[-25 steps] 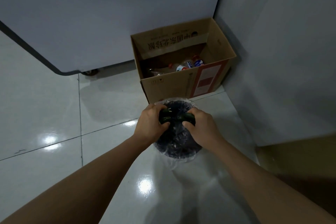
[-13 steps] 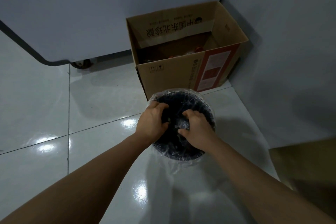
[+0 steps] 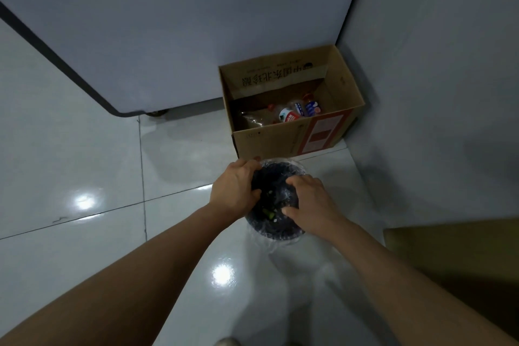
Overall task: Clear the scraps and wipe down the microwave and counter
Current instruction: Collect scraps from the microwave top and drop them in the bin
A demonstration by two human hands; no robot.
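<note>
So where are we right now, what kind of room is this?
Most likely a kitchen corner at floor level. Both hands hover over a small lined trash bin on glossy white floor tiles, with a cardboard box of empty bottles behind it and a wheeled white appliance alongside.

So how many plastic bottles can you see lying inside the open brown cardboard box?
3 at least: one brown-tinted bottle at left, one red-labelled in the middle, one blue-labelled at right. The box's front wall may hide more.
</note>
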